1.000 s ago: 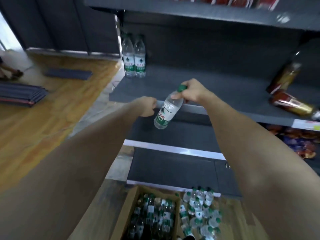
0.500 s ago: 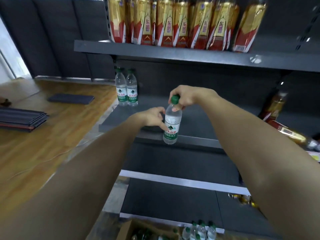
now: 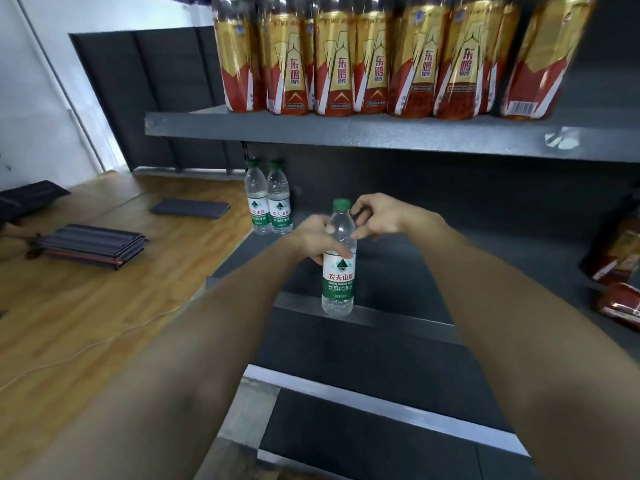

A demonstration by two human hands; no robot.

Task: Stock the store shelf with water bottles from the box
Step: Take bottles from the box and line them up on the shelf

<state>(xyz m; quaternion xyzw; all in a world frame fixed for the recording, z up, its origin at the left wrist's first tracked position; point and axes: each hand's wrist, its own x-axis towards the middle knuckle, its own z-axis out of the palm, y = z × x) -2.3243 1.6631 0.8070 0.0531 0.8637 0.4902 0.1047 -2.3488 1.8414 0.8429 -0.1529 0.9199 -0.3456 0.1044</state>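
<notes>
A clear water bottle (image 3: pixel 338 271) with a green cap and green-white label is upright, its base level with the front lip of the grey middle shelf (image 3: pixel 398 271). My left hand (image 3: pixel 313 239) is wrapped around its upper body. My right hand (image 3: pixel 379 218) sits just right of the bottle's neck with fingers loosely apart, off the cap. Two matching water bottles (image 3: pixel 268 202) stand side by side at the shelf's back left corner. The box is out of view.
Gold-and-red drink bottles (image 3: pixel 363 57) line the upper shelf (image 3: pixel 346 133). More of them lie tipped at the middle shelf's right end (image 3: pixel 620 271). Two lower shelves (image 3: pixel 363 355) sit below. Dark panels (image 3: pixel 93 244) and a cable lie on the wooden floor to the left.
The bottle went from tilted to upright and rose to the middle shelf. My left hand took hold of its body; my right hand let go of the cap. The view tilted up.
</notes>
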